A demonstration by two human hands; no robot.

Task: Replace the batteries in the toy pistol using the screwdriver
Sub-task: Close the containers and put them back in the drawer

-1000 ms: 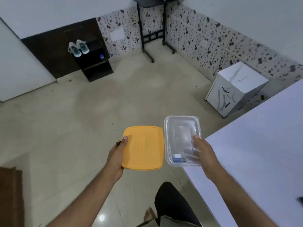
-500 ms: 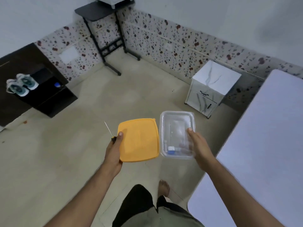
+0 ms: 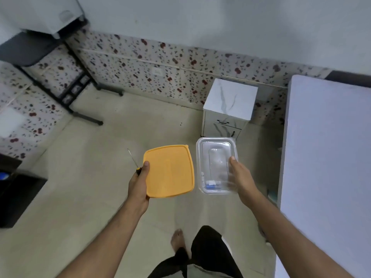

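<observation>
- The left hand (image 3: pixel 139 184) grips an orange lid (image 3: pixel 169 171) by its left edge, thumb on top, and holds the screwdriver (image 3: pixel 134 161) against that same edge, probably so one hand carries both.
- The right hand (image 3: pixel 240 178) grips the clear plastic container (image 3: pixel 216 165) just right of the lid, thumb over its rim, fingers beneath.
- Small blue-and-white items, possibly the batteries (image 3: pixel 212 184), lie at the container's near end.
- No toy pistol is visible; a white table (image 3: pixel 329 157) stands right of the container.
</observation>
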